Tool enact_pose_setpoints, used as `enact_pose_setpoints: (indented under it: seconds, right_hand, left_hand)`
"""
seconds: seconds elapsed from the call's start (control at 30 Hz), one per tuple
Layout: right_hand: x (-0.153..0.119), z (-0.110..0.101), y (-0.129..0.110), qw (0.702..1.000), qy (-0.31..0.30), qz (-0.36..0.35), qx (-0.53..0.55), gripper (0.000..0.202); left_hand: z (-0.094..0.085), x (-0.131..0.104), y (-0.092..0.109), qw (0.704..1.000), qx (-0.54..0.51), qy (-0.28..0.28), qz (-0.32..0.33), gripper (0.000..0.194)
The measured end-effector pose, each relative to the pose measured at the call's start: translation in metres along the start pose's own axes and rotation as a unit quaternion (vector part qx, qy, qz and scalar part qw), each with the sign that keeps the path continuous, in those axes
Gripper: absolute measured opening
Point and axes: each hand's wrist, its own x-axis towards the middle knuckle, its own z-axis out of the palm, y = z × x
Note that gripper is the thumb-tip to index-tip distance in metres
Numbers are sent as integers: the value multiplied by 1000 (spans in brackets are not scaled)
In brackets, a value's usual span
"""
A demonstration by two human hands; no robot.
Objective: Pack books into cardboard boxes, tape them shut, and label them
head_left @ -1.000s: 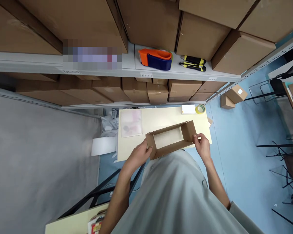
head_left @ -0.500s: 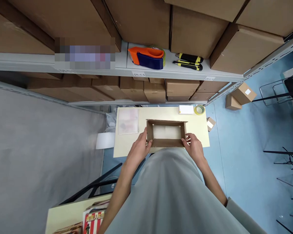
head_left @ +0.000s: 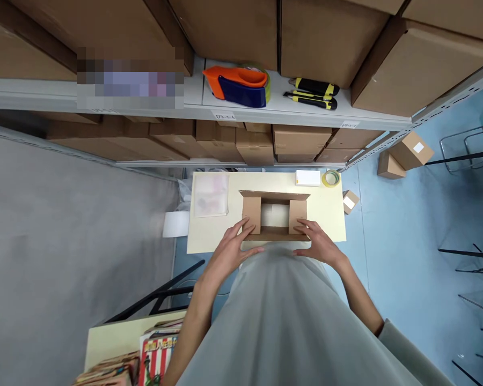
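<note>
Taking the open box (head_left: 274, 235) as the clock's centre, a stack of magazines (head_left: 158, 356) lies nearest, between seven and eight o'clock. The left hand (head_left: 234, 244) is at eight, its fingers apart and their tips touching the left end flap (head_left: 253, 210); the right hand (head_left: 319, 242) is at four, fingers likewise apart, tips on the right end flap (head_left: 297, 210). The box is oblong, plain brown cardboard, its two short flaps folded inward and its long far edge tilted outward; a pale surface shows between the flaps. It sits over the near side of the cream table (head_left: 209, 236); whether it rests there I cannot tell. Farther out on the table are a clear packet (head_left: 211, 194) near ten, a small white box (head_left: 308, 178) between one and two, and a tape roll (head_left: 331, 178) at two. Beyond, on the grey shelf (head_left: 193, 111), are an orange-and-blue tape dispenser (head_left: 241, 87) at eleven and box cutters (head_left: 314, 87) near one.
</note>
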Motion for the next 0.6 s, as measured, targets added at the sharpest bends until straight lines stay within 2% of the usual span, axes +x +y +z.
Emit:
enact_pose_setpoints:
  seconds: [0.13,0.23,0.33,0.43,0.53,0.6]
  right_hand:
    - [2,-4,11,998,51,21,10,40]
    - [13,1,14,994,88,68,10,37]
    - [27,7,17,983,132,124,-10,57]
    - [41,11,21,977,150,152,-28,92]
    - [54,9,24,978,141,150,-14,120]
    - [60,7,25,983,137,125,9,129]
  left_hand:
    - [-3,7,0,999,-21,27,-11,49]
    - [-4,19,-1,998,-20,63,-26,50]
    - [-3,36,-9,995,-8,84,-56,55]
    - [-2,52,-19,992,-7,104,-77,83]
    - [-5,66,-25,993,-16,113,-42,115]
    - [-8,73,-25,995,-25,100,7,124]
